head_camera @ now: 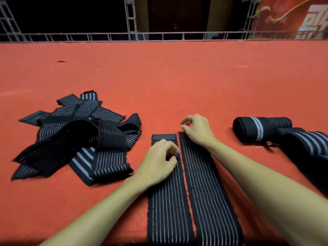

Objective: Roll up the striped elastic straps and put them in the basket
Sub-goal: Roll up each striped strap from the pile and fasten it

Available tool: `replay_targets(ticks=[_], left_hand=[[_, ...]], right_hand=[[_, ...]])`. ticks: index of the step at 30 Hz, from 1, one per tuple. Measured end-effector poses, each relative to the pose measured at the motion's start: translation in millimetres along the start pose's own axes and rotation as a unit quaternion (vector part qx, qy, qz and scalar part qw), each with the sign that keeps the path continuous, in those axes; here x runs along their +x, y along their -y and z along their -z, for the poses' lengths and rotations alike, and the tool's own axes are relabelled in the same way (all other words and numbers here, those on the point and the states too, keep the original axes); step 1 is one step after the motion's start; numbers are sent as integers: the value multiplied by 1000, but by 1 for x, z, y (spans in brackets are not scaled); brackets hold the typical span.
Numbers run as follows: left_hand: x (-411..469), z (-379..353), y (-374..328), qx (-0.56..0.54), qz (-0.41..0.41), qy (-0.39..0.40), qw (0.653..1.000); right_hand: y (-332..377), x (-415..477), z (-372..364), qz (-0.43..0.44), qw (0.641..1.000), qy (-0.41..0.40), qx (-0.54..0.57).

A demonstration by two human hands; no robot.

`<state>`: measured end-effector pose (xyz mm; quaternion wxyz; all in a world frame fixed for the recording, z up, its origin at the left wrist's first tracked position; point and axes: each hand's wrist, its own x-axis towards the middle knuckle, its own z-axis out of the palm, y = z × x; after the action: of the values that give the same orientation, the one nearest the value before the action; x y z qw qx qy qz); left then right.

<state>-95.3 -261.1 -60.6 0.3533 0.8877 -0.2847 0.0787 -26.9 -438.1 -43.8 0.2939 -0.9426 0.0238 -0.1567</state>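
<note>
Toward the left edge of the red carpeted surface [159, 77], a loose pile of unrolled striped straps [76, 137] is seen, well apart from both hands. Near the middle of the near edge, two flat straps are laid side by side, their long axes running from the near edge away toward the far edge. The left strap [168, 206] is pressed by the left hand [158, 162], whose fingers are curled down onto the fabric just short of its far end, where a plain dark tab is visible; no firm grip can be made out. The right strap [207, 192] is met at its far end by the right hand [197, 128], with thumb and forefinger brought together at the corner as if pinching it. Rolling is judged to begin from these far ends, each already under its nearer hand. By the right edge, a rolled strap [255, 128] lies on its side. No basket is in view. White characters on a red banner [301, 18] beyond the far edge cannot be read.
</note>
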Motion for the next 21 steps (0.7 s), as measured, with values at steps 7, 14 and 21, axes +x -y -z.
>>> replay_targets(ticks=[7,14,21], left_hand=[[6,-12,1,8,17,-35,999],[0,-9,-11,95,28,-19,995],[5,10,-52,-57,137,102,984]], right_hand=[[-56,-13,7,13,999,28,-33],[-41,-33,24,-1,995,-23,96],[6,-71,91,-25,917,5,399]])
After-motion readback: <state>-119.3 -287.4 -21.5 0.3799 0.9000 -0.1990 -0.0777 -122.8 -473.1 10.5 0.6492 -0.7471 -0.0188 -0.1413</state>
